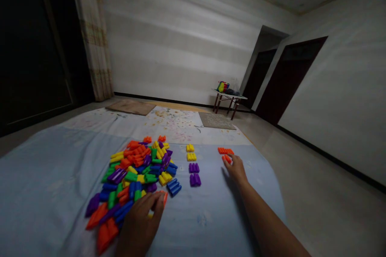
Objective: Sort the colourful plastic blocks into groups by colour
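My right hand (237, 170) pinches an orange ribbed plastic block (226, 159) just in front of a row of orange blocks (225, 151) on the cloth. At the near edge of a mixed pile of ribbed blocks (137, 156), my left hand (141, 213) is closed, with an orange block (164, 197) at its fingertips, partly hidden by them. A blue block (174, 187) lies beside the pile. In a column between the hands lie two yellow blocks (191, 156) and two purple blocks (195, 180). The pile holds orange, yellow, green, blue and purple pieces.
A pale blue flowered cloth (211, 217) covers the surface under the blocks. Toward its far edge lie a brown mat (131, 107) and a grey mat (217, 121). Further back, a small table (230, 95) bears a colourful bag (223, 86) by the wall.
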A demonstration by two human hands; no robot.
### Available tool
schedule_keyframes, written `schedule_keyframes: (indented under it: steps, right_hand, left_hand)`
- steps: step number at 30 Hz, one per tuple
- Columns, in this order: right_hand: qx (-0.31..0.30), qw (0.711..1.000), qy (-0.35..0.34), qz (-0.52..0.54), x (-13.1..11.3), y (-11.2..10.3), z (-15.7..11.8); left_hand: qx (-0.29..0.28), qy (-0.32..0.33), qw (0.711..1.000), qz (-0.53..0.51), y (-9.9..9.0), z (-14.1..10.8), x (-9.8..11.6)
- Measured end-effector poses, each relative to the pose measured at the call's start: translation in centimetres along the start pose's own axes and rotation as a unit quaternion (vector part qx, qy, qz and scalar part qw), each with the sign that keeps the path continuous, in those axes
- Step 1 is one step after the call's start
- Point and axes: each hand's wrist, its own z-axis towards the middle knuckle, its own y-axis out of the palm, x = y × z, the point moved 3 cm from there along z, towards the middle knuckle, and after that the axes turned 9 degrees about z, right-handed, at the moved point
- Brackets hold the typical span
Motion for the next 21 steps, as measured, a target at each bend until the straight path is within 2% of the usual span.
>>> schedule_keyframes:
  steps: [7,13,17,21]
  right_hand:
    - [0.009,0.998,0.041,-0.048,1.1,0.5,-1.1]
    - [0.009,0.998,0.029,-0.052,0.7,0.0,-1.2]
    - [0.021,0.999,-0.018,-0.032,-1.7,-0.5,-1.4]
    - [-0.01,0.993,-0.114,0.016,-7.4,0.4,-3.0]
  left_hand:
    - [-0.025,-0.01,1.0,-0.005,-0.1,-0.3,0.5]
    - [-0.021,0.013,1.0,-0.013,-0.2,-0.5,1.3]
    - [-0.045,0.037,0.998,-0.022,-0.1,-0.7,2.2]
    - [-0.081,0.063,0.993,-0.05,0.0,-0.8,3.0]
